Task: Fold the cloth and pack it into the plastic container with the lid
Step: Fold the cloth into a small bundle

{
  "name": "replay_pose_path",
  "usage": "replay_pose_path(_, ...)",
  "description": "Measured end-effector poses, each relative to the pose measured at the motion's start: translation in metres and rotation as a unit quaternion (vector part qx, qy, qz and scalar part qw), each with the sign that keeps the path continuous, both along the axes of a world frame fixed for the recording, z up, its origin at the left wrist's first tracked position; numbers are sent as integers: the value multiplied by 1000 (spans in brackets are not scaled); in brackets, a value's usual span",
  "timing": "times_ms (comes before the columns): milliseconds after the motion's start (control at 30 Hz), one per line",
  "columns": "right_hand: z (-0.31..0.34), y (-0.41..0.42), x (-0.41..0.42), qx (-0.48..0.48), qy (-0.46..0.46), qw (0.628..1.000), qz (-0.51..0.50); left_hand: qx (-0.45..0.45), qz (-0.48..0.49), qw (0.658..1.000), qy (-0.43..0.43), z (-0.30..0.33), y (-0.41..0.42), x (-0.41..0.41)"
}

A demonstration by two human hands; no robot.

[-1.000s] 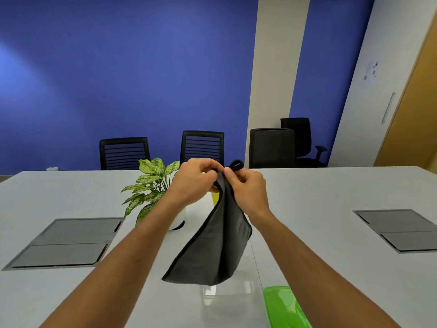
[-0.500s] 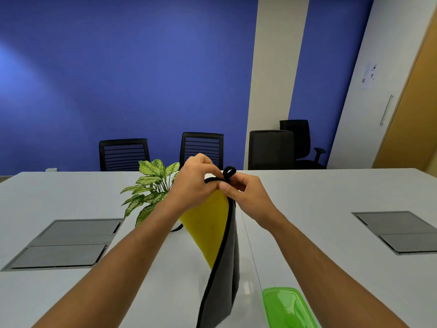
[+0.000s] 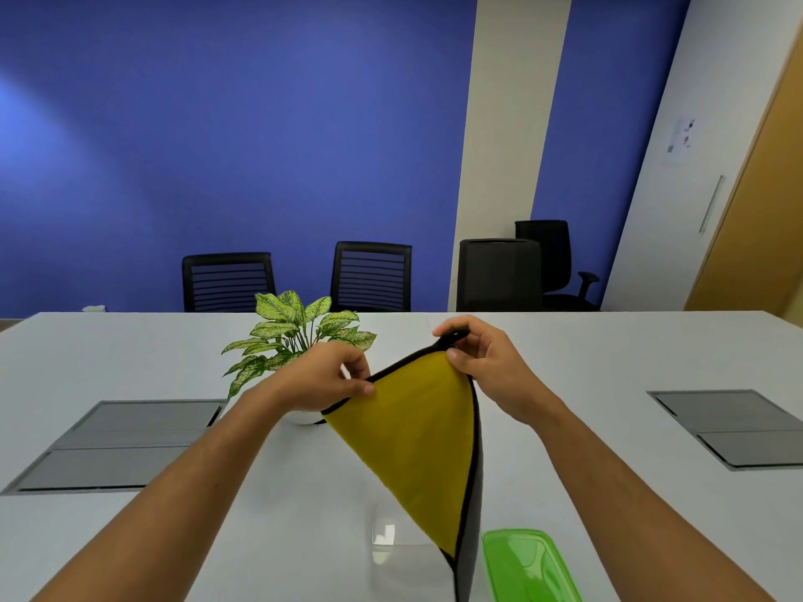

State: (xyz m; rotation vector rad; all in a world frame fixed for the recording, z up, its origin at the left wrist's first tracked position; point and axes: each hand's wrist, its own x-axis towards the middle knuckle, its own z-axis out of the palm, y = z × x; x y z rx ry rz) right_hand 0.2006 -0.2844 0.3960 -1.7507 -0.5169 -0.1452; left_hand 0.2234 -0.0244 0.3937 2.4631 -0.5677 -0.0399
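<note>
A cloth (image 3: 417, 432), yellow on one side and grey on the other with black edging, hangs in the air above the white table (image 3: 130, 362). My left hand (image 3: 330, 380) pinches its upper edge at the left. My right hand (image 3: 486, 362) pinches the top corner by its black loop. The cloth's lower tip hangs in front of a clear plastic container (image 3: 391, 545) near the bottom edge. A green lid (image 3: 525, 567) lies flat on the table just right of the container.
A potted plant (image 3: 295, 336) in a white pot stands behind my left hand. Grey cable hatches sit in the table at left (image 3: 117, 441) and right (image 3: 734, 427). Black chairs (image 3: 369, 275) line the far side against a blue wall.
My hands have moved apart along the cloth's top edge, spreading it so that the yellow side faces me. Before, the cloth hung bunched with its grey side showing.
</note>
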Motion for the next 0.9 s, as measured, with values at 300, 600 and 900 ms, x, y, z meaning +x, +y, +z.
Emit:
replay_pose_path(300,4,-22,3,-30,16,998,-54,-32,36,999,19,-45,11,-8)
replay_pose_path(600,7,-48,-1,-106,8,990,-93,-214,63,963,-152,-1,-1,-11)
replay_pose_path(900,9,-40,-3,-269,-75,948,-155,-347,1,930,-122,10,-32,-21)
